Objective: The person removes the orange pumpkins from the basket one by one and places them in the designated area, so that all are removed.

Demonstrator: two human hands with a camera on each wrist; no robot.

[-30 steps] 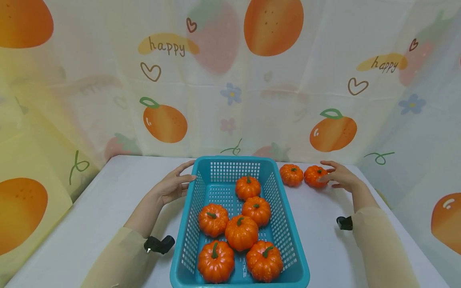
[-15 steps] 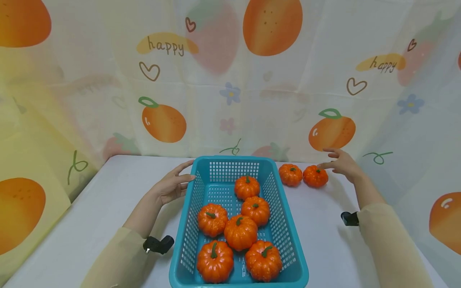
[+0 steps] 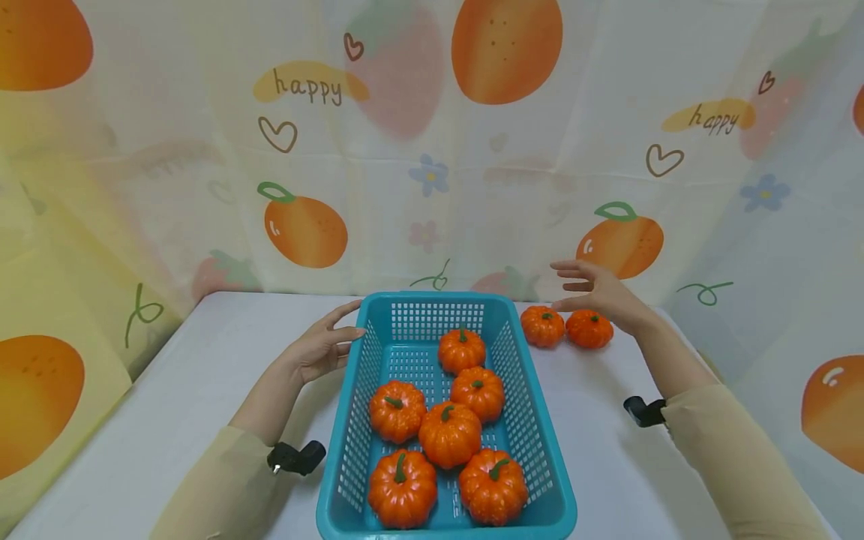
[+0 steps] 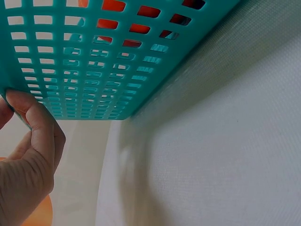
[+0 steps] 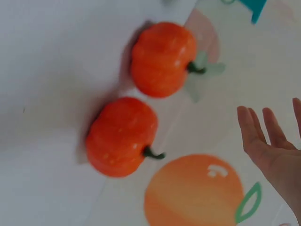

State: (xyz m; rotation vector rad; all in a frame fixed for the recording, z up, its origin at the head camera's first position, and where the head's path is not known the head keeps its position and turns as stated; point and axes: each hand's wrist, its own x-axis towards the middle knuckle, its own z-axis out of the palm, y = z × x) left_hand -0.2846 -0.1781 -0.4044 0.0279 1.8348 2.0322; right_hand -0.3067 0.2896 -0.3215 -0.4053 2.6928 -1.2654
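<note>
A blue-green plastic basket (image 3: 432, 297) stands in the middle with several small orange pumpkins (image 3: 450, 435) inside, each with a green stem. My left hand (image 3: 327, 349) grips its left rim near the far corner; the left wrist view shows the thumb and fingers (image 4: 40, 122) pinching the rim. Two more pumpkins sit on the table right of the basket, the nearer-to-basket pumpkin (image 3: 543, 326) and the outer pumpkin (image 3: 589, 330). Above them hovers my right hand (image 3: 604, 295), fingers spread and holding nothing; the right wrist view shows it apart from both.
The white table (image 3: 223, 360) ends at a fabric backdrop (image 3: 432, 225) printed with oranges, strawberries and hearts. A black wrist camera (image 3: 297, 457) sits on the left forearm, another black wrist camera (image 3: 644, 412) on the right.
My right hand has lifted from the outer pumpkin and moved left and up, above the two pumpkins. My left hand, the basket and the pumpkins have stayed in place.
</note>
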